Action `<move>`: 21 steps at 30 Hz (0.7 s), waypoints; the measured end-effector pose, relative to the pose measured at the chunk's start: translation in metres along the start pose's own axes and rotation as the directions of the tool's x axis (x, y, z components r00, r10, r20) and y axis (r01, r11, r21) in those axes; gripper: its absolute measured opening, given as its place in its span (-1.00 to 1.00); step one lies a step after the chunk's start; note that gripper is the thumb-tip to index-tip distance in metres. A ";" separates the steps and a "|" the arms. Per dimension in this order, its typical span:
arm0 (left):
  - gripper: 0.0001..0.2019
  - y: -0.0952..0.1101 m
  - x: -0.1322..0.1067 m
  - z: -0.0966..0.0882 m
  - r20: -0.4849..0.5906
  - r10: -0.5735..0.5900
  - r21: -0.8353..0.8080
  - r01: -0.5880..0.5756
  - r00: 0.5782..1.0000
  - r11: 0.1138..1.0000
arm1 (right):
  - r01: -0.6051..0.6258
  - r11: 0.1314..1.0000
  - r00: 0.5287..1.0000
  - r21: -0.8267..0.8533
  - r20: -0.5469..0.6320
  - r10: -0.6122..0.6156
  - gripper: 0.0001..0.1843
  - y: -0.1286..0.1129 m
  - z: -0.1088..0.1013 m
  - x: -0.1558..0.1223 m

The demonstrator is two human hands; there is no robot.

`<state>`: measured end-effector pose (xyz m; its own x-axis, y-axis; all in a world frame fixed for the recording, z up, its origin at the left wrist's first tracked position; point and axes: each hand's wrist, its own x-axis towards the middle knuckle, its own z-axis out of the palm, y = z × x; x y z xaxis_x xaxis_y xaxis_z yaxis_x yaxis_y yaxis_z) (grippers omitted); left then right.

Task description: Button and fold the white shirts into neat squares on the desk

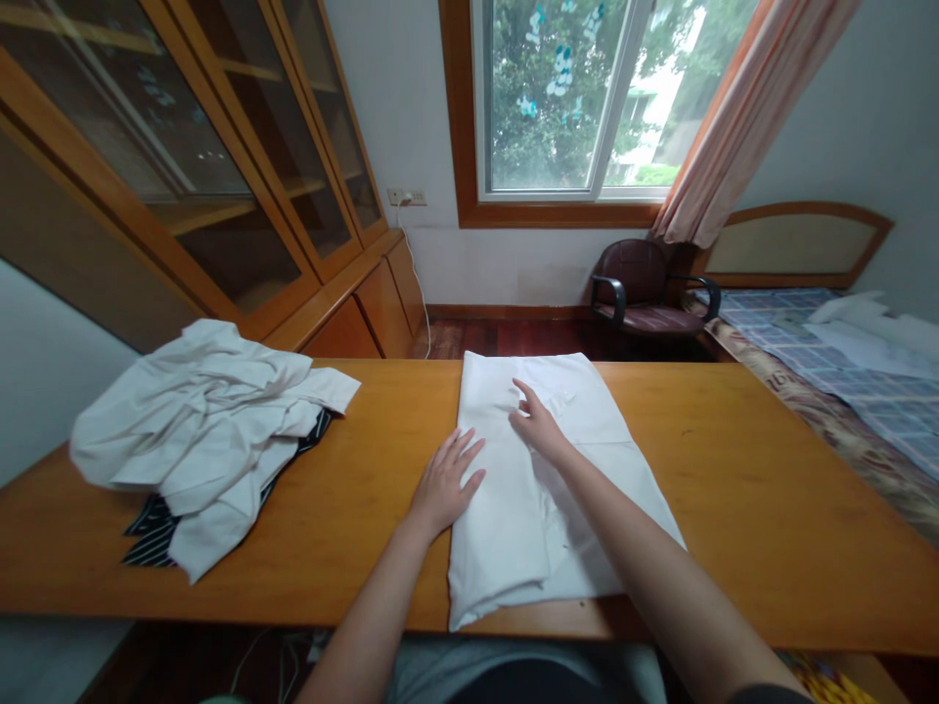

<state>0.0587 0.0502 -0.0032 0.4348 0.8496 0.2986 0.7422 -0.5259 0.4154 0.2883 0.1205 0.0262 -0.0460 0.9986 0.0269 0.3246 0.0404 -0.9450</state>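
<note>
- Left hand (446, 481): palm down, fingers spread, resting on the left part of the white cloth (499, 533), close to its left edge
- Right hand (539, 422): over the far half of the same cloth, index finger stuck out, other fingers curled; cannot tell whether any fabric is pinched
- White cloth: on the wooden table (734, 489), straight in front of the person, reaching from near the far table edge to near the close one; a narrower layer is folded over along its left side, small wrinkles by the inner edge of that layer, a crosswise crease on the right part
- Crumpled white fabric (212, 401): heaped on the left end of the table, well apart from both hands
- Black striped fabric (156, 548): sticks out from under that heap, on the near side and on the right
- Beyond the table: armchair (640, 288) under the window (558, 117), glass-door cabinet (323, 259) at left, bed (843, 362) with a blue checked cover at right, pink curtain (755, 117) by the window
</note>
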 end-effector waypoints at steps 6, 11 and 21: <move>-0.48 0.003 -0.001 -0.001 0.026 0.009 0.057 -0.011 1.000 0.998 | 0.142 0.990 0.985 0.009 0.094 -0.143 -0.11 -0.012 -0.002 0.009; -0.45 0.007 -0.001 -0.002 0.065 0.036 0.079 -0.041 0.997 0.996 | -0.113 0.986 0.990 0.127 0.099 0.100 -0.04 0.003 -0.007 0.010; -0.45 0.008 -0.003 -0.002 0.091 0.088 0.053 -0.093 0.992 0.994 | -0.032 0.999 0.998 0.014 0.064 0.031 -0.31 0.009 -0.013 0.049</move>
<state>0.0621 0.0439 0.0011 0.5434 0.8000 0.2543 0.7243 -0.6000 0.3396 0.3011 0.1707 0.0235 -0.0960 0.9951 -0.0229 0.3130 0.0083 -0.9497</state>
